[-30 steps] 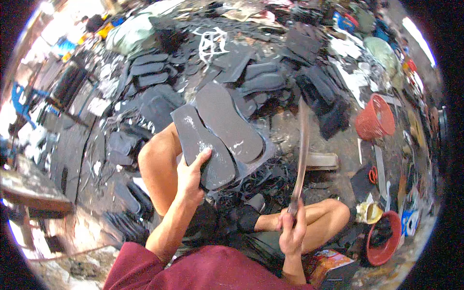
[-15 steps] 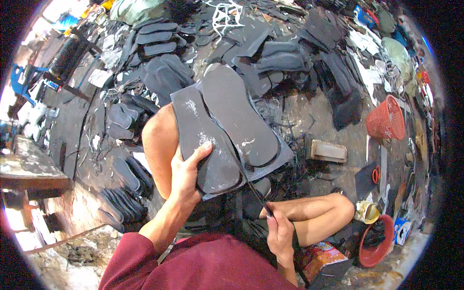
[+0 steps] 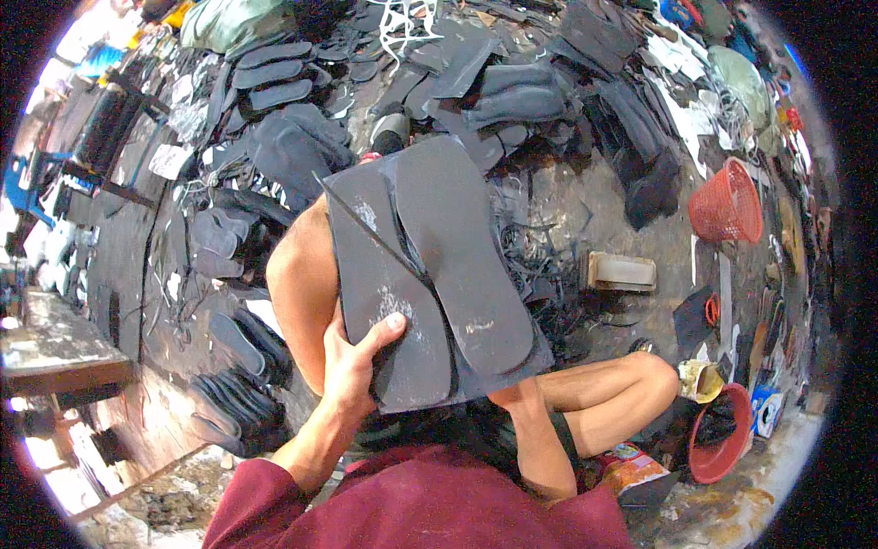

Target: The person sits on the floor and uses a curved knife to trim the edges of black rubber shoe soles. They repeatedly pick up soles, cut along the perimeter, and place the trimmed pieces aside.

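A dark grey rubbery sheet lies across my lap, bearing two sole-shaped pieces side by side. The left sole piece has whitish smears; the right sole piece is plainer. My left hand is closed on the sheet's left edge, thumb pressed on top of the left piece and fingers underneath. My right hand reaches beneath the sheet's lower right edge, its fingers hidden. A thin dark blade-like strip slants across the left piece from the gap between the two; whether my right hand holds its other end is hidden.
Stacked dark soles lie at my left, near a low wooden table. Heaps of rubber pieces spread ahead. A pale block, a red basket and a red bowl are on the right.
My right hand has gone from gripping the thin dark tool below the sheet to underneath the sheet. The strip now slants over the left piece. The sheet sits slightly lower and turned.
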A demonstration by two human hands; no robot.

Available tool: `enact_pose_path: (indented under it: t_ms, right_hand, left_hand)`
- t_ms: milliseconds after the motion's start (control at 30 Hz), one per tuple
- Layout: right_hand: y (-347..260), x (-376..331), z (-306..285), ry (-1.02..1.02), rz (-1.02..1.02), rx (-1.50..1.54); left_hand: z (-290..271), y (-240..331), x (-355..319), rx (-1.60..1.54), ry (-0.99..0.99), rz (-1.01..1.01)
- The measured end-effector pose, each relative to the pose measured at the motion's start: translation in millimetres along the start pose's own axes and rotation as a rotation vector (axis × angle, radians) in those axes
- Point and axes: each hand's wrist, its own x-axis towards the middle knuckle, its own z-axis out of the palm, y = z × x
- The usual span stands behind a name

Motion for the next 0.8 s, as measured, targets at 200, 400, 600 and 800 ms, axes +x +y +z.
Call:
enact_pose_path:
  t_ms: [200, 400, 600, 800]
  right_hand:
    - [-0.7, 31.0, 16.6, 0.009, 0.021, 0.078]
    - [-10.8, 107.9, 38.2, 0.084, 0.199, 0.360]
    - [-23.4, 160.3, -20.2, 0.048, 0.368, 1.100]
    - [-40.7, 71.0, -70.3, -0.170, 0.447, 1.234]
  left_hand:
    - [9.0, -0.3, -2.1, -0.013, -0.025, -0.036]
    - [4.8, -10.2, -7.4, -0.015, -0.119, 0.006]
    - [4.5, -16.5, 1.1, -0.227, -0.114, 0.012]
    - [11.4, 19.8, -6.5, -0.165, -0.244, 0.226]
